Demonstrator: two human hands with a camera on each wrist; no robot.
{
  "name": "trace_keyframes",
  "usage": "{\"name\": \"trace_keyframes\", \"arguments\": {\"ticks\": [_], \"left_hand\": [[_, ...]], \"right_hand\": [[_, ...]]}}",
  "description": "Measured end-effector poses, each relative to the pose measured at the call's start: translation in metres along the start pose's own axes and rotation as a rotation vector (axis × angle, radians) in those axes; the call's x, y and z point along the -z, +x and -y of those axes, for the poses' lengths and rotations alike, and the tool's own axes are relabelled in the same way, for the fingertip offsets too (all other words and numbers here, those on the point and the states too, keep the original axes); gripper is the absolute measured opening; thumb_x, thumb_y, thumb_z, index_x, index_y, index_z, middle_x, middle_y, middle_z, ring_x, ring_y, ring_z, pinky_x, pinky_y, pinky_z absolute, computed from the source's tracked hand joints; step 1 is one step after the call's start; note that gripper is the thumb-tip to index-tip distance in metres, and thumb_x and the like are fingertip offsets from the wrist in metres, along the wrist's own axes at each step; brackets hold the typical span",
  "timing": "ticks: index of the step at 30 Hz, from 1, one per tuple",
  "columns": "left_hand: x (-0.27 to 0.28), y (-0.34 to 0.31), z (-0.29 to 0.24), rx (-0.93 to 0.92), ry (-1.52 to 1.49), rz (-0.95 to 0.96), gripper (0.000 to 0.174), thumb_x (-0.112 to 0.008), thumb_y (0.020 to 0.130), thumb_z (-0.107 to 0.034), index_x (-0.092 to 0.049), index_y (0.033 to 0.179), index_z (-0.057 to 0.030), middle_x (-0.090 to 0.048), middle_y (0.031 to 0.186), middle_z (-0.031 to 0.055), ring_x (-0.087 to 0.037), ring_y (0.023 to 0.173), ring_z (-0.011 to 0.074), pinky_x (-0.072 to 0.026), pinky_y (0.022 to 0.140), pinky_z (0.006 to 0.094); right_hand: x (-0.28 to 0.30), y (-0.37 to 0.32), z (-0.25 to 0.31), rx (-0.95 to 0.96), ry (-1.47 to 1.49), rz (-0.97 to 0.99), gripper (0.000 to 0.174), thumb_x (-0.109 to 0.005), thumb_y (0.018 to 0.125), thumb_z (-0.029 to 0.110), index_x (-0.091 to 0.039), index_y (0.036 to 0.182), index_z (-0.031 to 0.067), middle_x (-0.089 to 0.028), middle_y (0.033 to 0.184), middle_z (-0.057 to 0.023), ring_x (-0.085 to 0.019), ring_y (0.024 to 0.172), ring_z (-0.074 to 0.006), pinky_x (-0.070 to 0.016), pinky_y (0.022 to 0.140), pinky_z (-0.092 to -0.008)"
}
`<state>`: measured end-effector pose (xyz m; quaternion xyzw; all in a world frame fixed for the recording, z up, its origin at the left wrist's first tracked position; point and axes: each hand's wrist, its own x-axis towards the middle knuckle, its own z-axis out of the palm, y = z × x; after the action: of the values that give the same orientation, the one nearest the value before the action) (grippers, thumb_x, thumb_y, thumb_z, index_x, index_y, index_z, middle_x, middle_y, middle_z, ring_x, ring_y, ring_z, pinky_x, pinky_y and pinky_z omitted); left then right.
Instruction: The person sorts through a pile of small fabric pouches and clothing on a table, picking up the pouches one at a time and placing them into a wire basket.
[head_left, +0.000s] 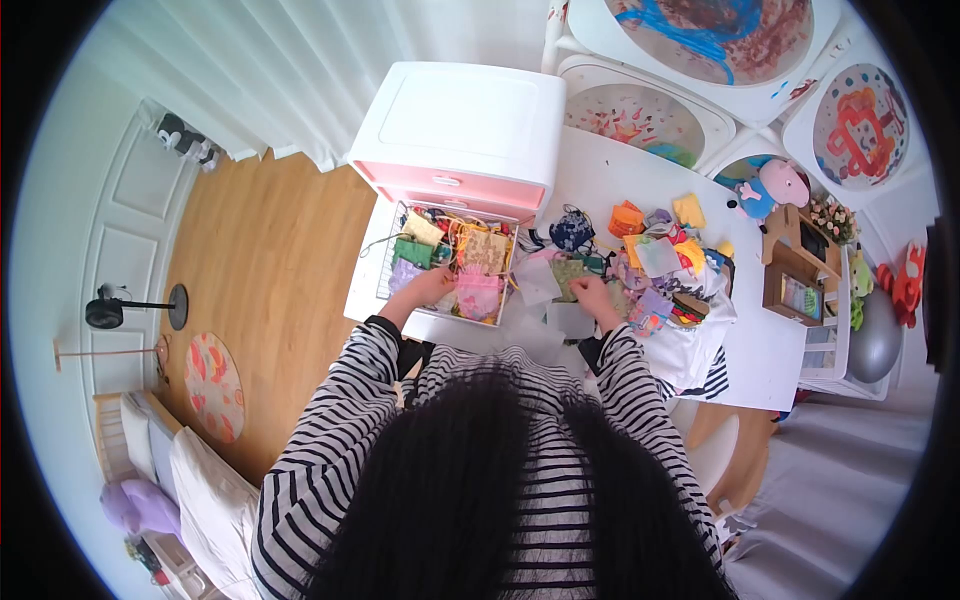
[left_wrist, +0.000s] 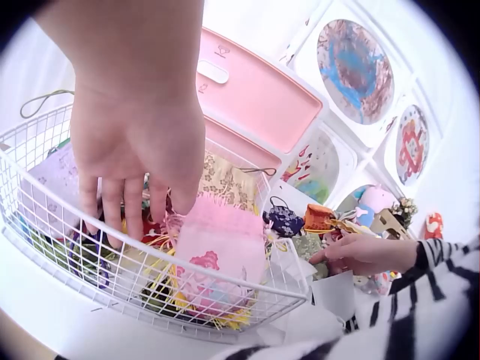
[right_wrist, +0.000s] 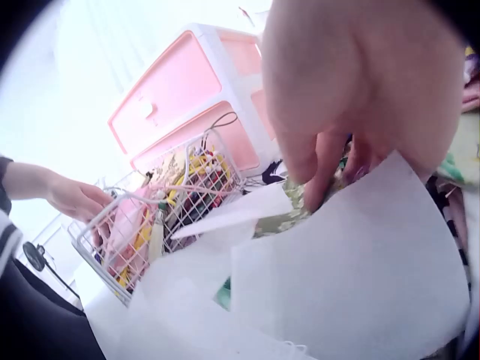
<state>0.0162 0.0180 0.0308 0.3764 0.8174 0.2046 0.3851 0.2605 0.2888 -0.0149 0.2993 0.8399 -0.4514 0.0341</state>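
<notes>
My left hand (left_wrist: 139, 150) reaches down into a white wire basket (left_wrist: 52, 217), its fingers extended among small drawstring pouches. Beside its thumb lies a pink pouch (left_wrist: 221, 247) with a printed figure; a lilac pouch (head_left: 404, 276) and a green pouch (head_left: 412, 252) are on the far side of the hand. My right hand (head_left: 597, 299) pinches a green patterned pouch (head_left: 567, 274) on the table, right of the basket. Its fingertips are partly hidden behind white sheets (right_wrist: 352, 262) in the right wrist view.
A white drawer unit (head_left: 460, 115) with pink fronts stands behind the basket. Right of my right hand lies a heap of pouches and cloth, with an orange pouch (head_left: 627, 219) and a white garment (head_left: 690, 345). A dark blue pouch (head_left: 572, 230) lies near the drawers.
</notes>
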Motion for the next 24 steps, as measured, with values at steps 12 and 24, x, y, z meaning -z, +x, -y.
{"name": "trace_keyframes", "arguments": {"ticks": [12, 24], "left_hand": [[0.012, 0.000, -0.013, 0.021, 0.073, 0.011, 0.032, -0.052, 0.080, -0.031, -0.053, 0.100, -0.0052, -0.060, 0.090, 0.0170, -0.057, 0.085, 0.0292, -0.0447, 0.074, 0.0355], [0.006, 0.001, -0.002, 0.040, 0.108, 0.028, 0.034, -0.051, 0.081, -0.032, -0.052, 0.103, -0.0065, -0.059, 0.087, 0.0152, -0.057, 0.082, 0.0279, -0.0444, 0.071, 0.0343]], "right_hand": [[-0.003, 0.018, -0.005, -0.237, -0.127, -0.120, 0.032, -0.059, 0.069, 0.022, -0.062, 0.098, 0.0112, -0.040, 0.119, -0.0281, -0.041, 0.109, -0.0390, -0.0356, 0.091, -0.0352], [-0.007, 0.019, -0.002, -0.222, -0.094, -0.306, 0.046, -0.063, 0.067, 0.020, -0.047, 0.108, 0.0086, -0.038, 0.120, -0.0254, -0.038, 0.111, -0.0389, -0.0377, 0.088, -0.0383]]}}
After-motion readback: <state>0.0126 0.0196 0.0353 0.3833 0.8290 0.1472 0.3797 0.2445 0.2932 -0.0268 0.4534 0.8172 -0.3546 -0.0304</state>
